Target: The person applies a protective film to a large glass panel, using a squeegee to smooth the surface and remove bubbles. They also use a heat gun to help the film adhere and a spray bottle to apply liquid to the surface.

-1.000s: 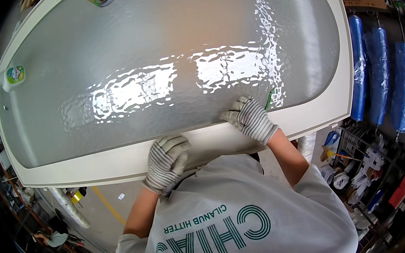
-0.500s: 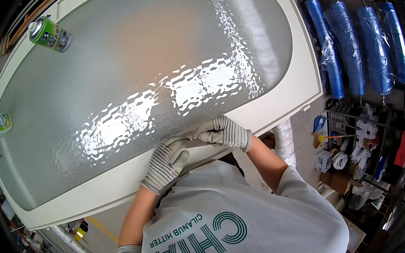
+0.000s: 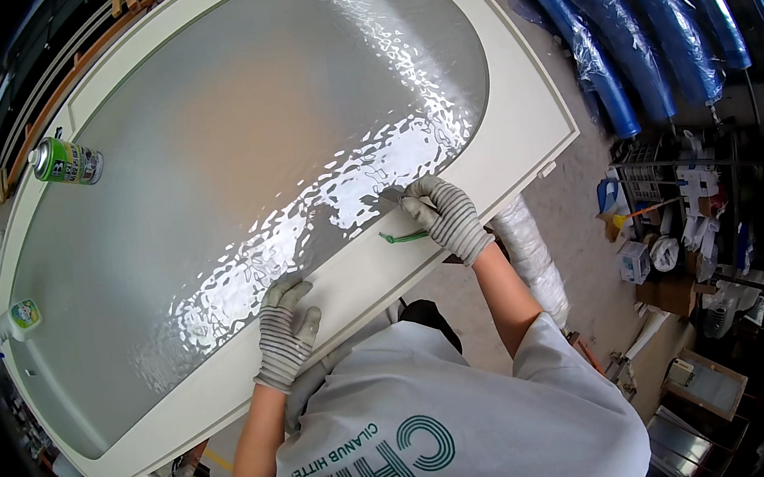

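A large pale panel has a white frame (image 3: 350, 288) around wavy textured glass (image 3: 237, 188) with rounded ends. My left hand (image 3: 282, 335), in a striped grey work glove, lies on the near frame edge, fingers toward the glass and thumb apart. It holds nothing I can see. Farther right, my right hand (image 3: 447, 218) wears a matching glove. Its fingers are pinched together at the glass border; what they hold, if anything, is hidden. A thin green strip (image 3: 403, 236), perhaps a cord or handle, sticks out beside that hand over the frame.
A green spray can (image 3: 67, 163) stands at the panel's far left, and a spray bottle (image 3: 23, 318) lies near its left end. Blue film rolls (image 3: 626, 36) hang at the right above cluttered shelves (image 3: 677, 207). A plastic-wrapped support (image 3: 533, 255) shows beneath the panel.
My hands have moved apart; the right has shifted right and farther up along the glass border. The green strip now shows plainly. The whole view has turned.
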The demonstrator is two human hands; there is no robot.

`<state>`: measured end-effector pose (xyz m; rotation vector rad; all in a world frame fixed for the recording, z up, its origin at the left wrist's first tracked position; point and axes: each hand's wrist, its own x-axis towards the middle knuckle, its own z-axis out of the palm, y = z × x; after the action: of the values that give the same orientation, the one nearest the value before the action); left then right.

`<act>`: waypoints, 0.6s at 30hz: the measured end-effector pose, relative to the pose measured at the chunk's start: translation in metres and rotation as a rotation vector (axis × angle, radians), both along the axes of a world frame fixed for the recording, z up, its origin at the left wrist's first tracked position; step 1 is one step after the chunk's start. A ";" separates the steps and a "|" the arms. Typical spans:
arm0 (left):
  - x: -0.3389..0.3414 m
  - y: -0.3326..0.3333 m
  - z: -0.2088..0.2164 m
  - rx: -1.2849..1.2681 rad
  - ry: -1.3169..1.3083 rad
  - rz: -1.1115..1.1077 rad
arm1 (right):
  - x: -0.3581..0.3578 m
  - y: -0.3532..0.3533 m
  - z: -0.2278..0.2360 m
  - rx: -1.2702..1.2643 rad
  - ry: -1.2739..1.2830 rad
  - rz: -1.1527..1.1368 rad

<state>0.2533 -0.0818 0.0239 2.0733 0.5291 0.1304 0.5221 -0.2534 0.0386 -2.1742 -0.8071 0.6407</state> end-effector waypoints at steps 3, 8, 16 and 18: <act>0.016 -0.009 0.007 -0.092 -0.076 -0.022 | 0.014 0.003 -0.010 -0.210 -0.437 0.158; 0.015 -0.019 0.009 -0.039 -0.062 0.086 | -0.029 0.032 -0.007 0.184 0.782 0.239; -0.007 -0.016 -0.016 -0.361 -0.009 0.303 | -0.053 0.050 0.011 -0.034 0.228 0.518; 0.003 -0.018 -0.021 -0.274 -0.055 0.274 | -0.074 0.048 -0.003 0.068 0.035 0.627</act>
<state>0.2566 -0.0999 0.0034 1.7204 0.7525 0.2600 0.4485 -0.2051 0.0354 -1.8294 -1.4859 0.9327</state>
